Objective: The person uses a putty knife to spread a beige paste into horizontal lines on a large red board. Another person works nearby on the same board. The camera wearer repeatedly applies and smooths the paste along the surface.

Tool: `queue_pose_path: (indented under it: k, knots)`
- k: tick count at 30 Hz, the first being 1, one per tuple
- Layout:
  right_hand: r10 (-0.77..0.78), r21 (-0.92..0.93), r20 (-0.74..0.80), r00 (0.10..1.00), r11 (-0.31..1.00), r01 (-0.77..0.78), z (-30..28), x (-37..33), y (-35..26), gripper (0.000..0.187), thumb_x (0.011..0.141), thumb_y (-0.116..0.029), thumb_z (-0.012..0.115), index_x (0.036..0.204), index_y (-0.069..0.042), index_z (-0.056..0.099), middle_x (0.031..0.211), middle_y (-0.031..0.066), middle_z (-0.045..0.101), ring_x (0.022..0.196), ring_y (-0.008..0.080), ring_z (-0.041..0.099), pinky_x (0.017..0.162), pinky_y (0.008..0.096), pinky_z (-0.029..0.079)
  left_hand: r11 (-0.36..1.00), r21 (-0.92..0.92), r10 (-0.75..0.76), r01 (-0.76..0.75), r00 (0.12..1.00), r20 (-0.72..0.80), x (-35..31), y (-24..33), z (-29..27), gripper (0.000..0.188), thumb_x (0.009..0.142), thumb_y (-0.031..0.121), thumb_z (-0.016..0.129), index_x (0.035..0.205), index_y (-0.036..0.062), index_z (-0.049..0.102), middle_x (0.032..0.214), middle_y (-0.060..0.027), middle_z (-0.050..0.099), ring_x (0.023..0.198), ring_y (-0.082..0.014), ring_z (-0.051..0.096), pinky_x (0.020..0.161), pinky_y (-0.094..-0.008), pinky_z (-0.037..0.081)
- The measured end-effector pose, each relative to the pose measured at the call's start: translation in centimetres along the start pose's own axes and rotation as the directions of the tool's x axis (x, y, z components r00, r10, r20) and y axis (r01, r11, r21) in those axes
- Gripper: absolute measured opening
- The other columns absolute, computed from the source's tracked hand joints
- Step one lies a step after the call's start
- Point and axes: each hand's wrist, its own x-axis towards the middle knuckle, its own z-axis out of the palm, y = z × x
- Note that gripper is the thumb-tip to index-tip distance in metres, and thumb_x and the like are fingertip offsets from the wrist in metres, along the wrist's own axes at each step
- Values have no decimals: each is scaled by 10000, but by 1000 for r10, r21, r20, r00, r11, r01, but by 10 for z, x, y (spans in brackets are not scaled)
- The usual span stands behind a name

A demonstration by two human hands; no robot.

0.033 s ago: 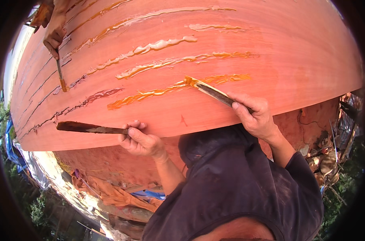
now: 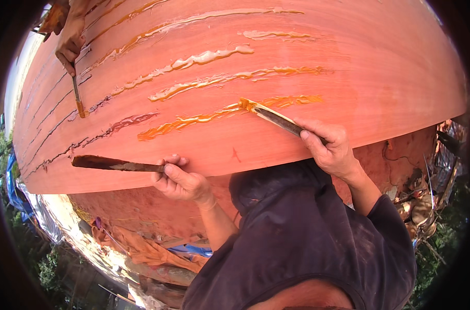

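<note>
My left hand [image 2: 180, 178] is closed on the end of a long, flat, dark-stained spatula [image 2: 116, 164], which points left just above the lower edge of a curved reddish wooden surface [image 2: 390, 77]. In my right hand [image 2: 328, 147] is a narrow spatula [image 2: 276, 119], held at a slant. Its tip, coated in glossy amber paste, touches a rough streak of orange paste [image 2: 183, 123] on the wood. Parts of the fingers behind both handles are hidden.
At the upper left, another person's hand [image 2: 71, 46] holds a thin tool [image 2: 79, 96] with an amber tip against the wood. Several paste ridges [image 2: 204, 57] and dark seams run across the surface. Orange cloth [image 2: 152, 253], blue sheeting [image 2: 19, 191] and debris lie below.
</note>
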Motion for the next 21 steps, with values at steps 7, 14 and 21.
queue_pose_path:
  k: [7,14,21]
  knots:
    - [88,-65,26,996,994,-86,-23,14,2,243,937,-6,615,1154,15,721,737,55,675,645,69,570,593,250,461,1000,3,10,-10,1000,13,1,0,0,214,1060,187,513,1148,-8,521,835,-67,592,676,-93,500,601,-199,440]
    - [51,-126,113,992,991,-36,-14,31,-6,245,945,0,612,1163,39,715,844,51,719,739,85,616,691,260,508,1000,6,29,-29,999,16,1,-1,0,223,1059,200,526,1149,-4,524,837,-64,593,669,-89,496,602,-196,440]
    - [29,81,238,971,996,-49,-2,43,-14,267,966,-34,601,1203,44,695,829,29,687,696,73,584,645,245,492,1000,-16,-6,6,1000,-4,-1,-5,-3,224,1053,196,531,1152,-5,524,854,-72,607,675,-91,507,598,-193,444]
